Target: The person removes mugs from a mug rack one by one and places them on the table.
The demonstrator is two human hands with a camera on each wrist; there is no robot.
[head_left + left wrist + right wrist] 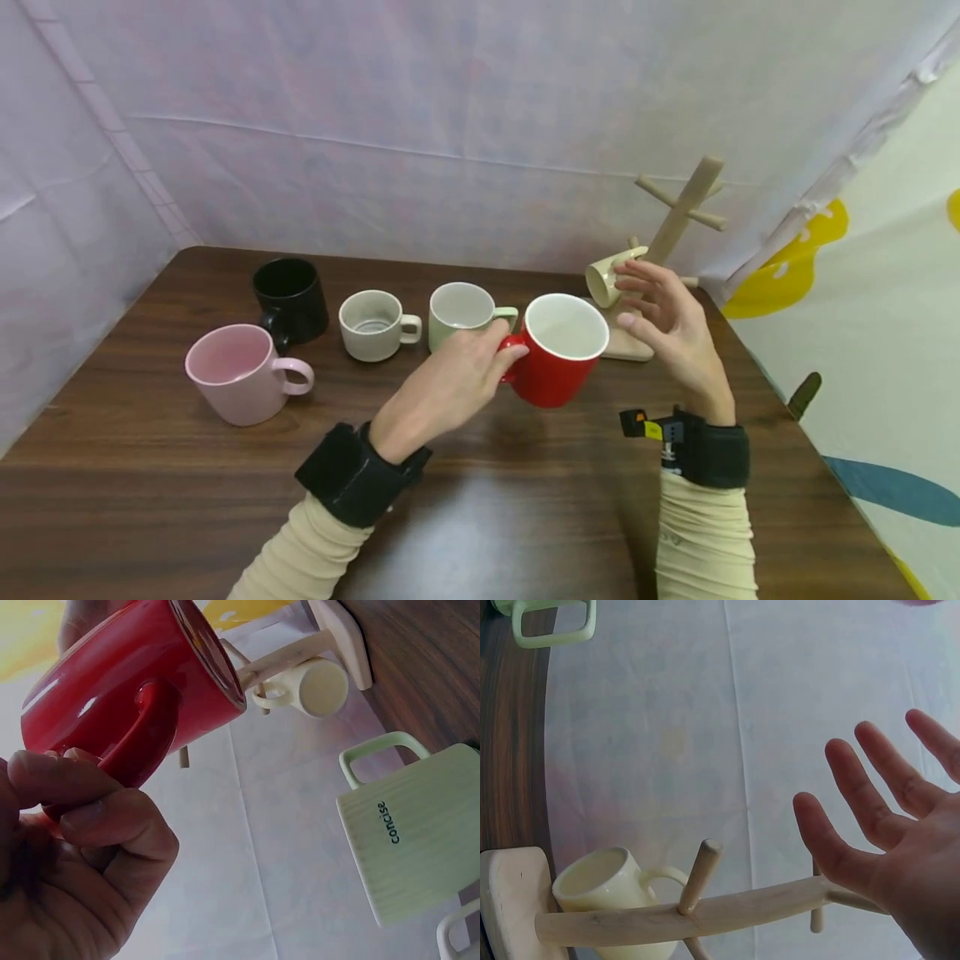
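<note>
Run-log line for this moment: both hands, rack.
left hand: grips red mug by handle, off table | right hand: holds nothing, near wooden rack | cream mug: hangs on rack

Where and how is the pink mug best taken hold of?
The pink mug is probably best gripped by its handle, from the right: it stands upright, the loop sticks out rightward, and the black mug crowds its far side.

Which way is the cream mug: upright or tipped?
Tipped: the cream mug hangs on the rack by its handle, and in the head view its mouth faces sideways.
</note>
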